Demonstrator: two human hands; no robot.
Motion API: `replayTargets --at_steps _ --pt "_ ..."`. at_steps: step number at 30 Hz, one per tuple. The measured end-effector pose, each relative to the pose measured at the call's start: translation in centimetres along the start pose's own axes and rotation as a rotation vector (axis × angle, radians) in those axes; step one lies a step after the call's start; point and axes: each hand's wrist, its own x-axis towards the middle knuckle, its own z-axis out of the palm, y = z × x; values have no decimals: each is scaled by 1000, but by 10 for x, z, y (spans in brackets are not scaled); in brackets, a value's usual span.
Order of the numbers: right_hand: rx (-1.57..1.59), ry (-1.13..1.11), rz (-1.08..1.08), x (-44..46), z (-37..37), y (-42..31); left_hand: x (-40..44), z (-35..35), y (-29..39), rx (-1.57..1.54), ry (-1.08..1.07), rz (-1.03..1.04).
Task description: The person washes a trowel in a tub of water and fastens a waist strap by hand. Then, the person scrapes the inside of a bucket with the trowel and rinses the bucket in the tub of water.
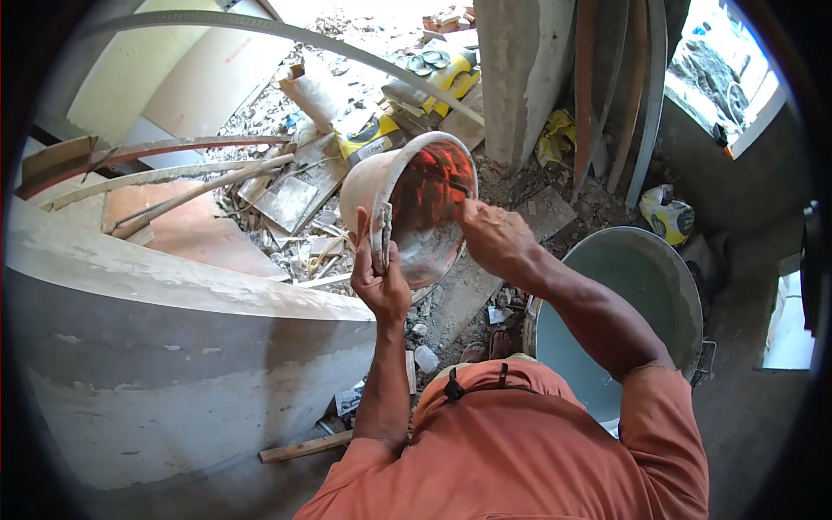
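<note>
A whitish bucket (366,186) is tilted in front of me, its mouth turned toward me. Bright red patches and a pale grey coating show on its inner wall. My left hand (380,282) grips the lower left of the rim, thumb on the near side. My right hand (498,234) is closed at the right side of the bucket's mouth. A thin dark shape runs from its fingers into the bucket, too shadowed to name. Below my right forearm stands a large round drum (568,251) with cloudy greenish water (637,286).
A low curved plastered wall (191,364) runs along the left. Rubble, boards and yellow-and-grey bags (368,134) cover the ground ahead. A concrete column (524,78) stands beyond, with long curved strips (637,95) leaning beside it. A wooden batten (303,446) lies at the wall's foot.
</note>
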Motion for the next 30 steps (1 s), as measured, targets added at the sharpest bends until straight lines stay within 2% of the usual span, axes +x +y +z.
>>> replayTargets --at_steps 2,4,6,7,8,11,12,13,16,17,18,20,21,22,24,26,28,30 --pt "128 -117 -49 -2 7 -4 2 -1 3 -95 54 -15" --pt "32 -162 -117 -12 5 -4 2 -13 -2 20 -62 77" --pt "132 -306 -427 -18 6 1 -6 -14 -8 68 -21 110" --pt "130 -665 -210 -9 -11 -13 -11 -17 -17 -48 69 -73" --pt "352 -682 -152 -13 -29 -14 -15 -20 -25 -162 158 -254" --pt "419 -636 -110 -13 -54 -15 -8 -17 -12 -276 260 -241" --pt "307 -337 -208 -10 -48 -14 -7 -14 -6 -357 316 -262" --pt "196 -40 -301 -9 -42 -14 -10 -15 -11 -402 278 -256" --pt "42 -157 -294 -22 -25 -25 -8 -17 -10 -425 244 -259" --pt "-28 -222 -353 -27 -18 -24 -9 -23 -16 -381 231 -268" --pt "-30 -220 -355 -29 -28 -24 -9 -22 -13 -381 232 -266" --pt "-126 -368 -316 -34 -58 -25 -10 -20 -2 -397 279 -242" --pt "-44 -210 -348 -34 -61 -18 -12 -17 2 -366 303 -241" --pt "-48 -209 -348 -29 -59 -15 -10 -14 4 -369 305 -240" --pt "-17 12 -207 -21 -41 -9 -12 -12 11 -423 286 -251" --pt "-93 6 -241 -32 -25 -8 -10 -14 10 -407 288 -243" --pt "-157 -253 -348 -46 -30 -9 -12 -22 0 -325 144 -199" --pt "-192 -264 -303 -44 -38 -11 -14 -18 -2 -361 196 -219"
